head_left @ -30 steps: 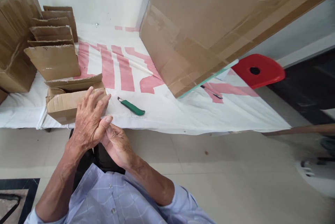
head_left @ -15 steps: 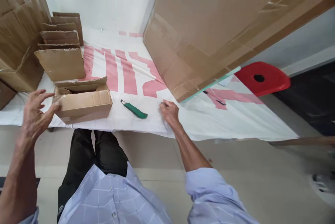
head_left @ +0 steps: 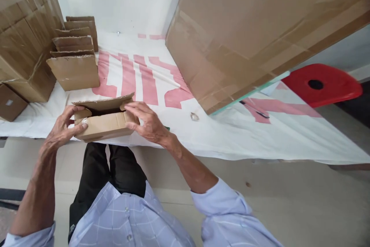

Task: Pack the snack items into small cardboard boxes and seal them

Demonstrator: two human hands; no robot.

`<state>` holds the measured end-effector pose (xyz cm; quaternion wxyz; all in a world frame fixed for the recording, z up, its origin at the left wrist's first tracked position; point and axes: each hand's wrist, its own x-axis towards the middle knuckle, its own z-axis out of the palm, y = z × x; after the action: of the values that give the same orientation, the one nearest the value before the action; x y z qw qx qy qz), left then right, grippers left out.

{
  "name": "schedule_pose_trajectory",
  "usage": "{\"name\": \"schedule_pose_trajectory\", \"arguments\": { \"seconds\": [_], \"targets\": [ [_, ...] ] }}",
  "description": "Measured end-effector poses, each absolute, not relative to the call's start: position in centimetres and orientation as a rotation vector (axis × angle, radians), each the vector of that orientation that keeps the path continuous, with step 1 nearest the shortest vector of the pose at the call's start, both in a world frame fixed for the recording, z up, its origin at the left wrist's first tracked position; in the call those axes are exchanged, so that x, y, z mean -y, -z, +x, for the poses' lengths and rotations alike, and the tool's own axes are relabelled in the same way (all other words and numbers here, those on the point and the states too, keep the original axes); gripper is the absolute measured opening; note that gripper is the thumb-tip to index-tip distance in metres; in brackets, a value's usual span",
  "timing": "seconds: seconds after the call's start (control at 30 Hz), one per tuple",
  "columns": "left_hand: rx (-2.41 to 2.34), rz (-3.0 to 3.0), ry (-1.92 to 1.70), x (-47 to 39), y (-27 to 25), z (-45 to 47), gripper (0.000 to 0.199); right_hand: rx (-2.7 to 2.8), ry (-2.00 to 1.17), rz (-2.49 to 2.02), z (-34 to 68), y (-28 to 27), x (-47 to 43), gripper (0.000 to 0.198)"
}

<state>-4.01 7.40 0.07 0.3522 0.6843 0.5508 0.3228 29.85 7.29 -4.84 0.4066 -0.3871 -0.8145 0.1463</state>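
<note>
Soft, even light falls across my fingers [head_left: 140,109] and the white surface [head_left: 222,135], with darker shadow inside the open box [head_left: 105,124] and on the floor [head_left: 260,200] beneath, pale glare streaking the large cardboard panel [head_left: 239,31], and wide-angle distortion stretching the red seat [head_left: 335,85] toward a blurred right edge.

We record one shirt [head_left: 156,220], pale blue-lavender, crossed by thin white lines in large squares; small round buttons [head_left: 126,209] down the front. We note matching sleeves [head_left: 222,200], ending well short of the wrists, forearms [head_left: 190,166] bare below. We list trousers [head_left: 125,166], black, small pale marking [head_left: 72,227] at left. Left hand [head_left: 62,129], right hand [head_left: 150,125]: we enter both as bare.
</note>
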Motion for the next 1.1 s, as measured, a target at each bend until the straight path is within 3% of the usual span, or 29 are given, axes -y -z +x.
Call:
{"name": "schedule_pose_trajectory", "arguments": {
  "seconds": [0.13,0.3,0.4,0.47,0.57,0.7,0.9,1.1],
  "targets": [
    [-1.343,1.707,-0.845,-6.6,0.4,-4.6,0.08,2.303,-0.221,-0.992,27.8,2.6,-7.0,0.057],
    [-1.185,1.652,-0.886,-6.5,1.6,-5.9,0.077,2.234,0.203,-0.897,27.9,3.0,-4.0,0.008],
    [-1.161,1.713,-0.805,-6.3,2.1,-6.2,0.105,2.255,0.304,-0.756,27.8,3.9,-1.4,0.019],
    [-1.185,1.797,-0.764,-6.0,2.3,-6.2,0.124,2.263,0.299,-0.712,27.7,4.3,-0.4,0.014],
    [-1.229,1.882,-0.749,-5.4,2.4,-6.0,0.136,2.236,0.199,-0.674,28.1,4.6,-0.4,0.008],
    [-1.231,1.902,-0.799,-5.0,2.6,-5.8,0.141,2.084,0.068,-0.902,30.8,5.5,-2.9,0.022],
    [-1.191,1.906,-0.846,-4.7,3.1,-6.0,0.144,2.184,-0.056,-1.875,36.5,9.7,-5.5,0.025],
    [-1.206,1.911,-0.84,-4.7,3.1,-6.0,0.146,2.084,-0.228,-2.034,37.2,11.8,-5.5,0.022]
  ]
}}
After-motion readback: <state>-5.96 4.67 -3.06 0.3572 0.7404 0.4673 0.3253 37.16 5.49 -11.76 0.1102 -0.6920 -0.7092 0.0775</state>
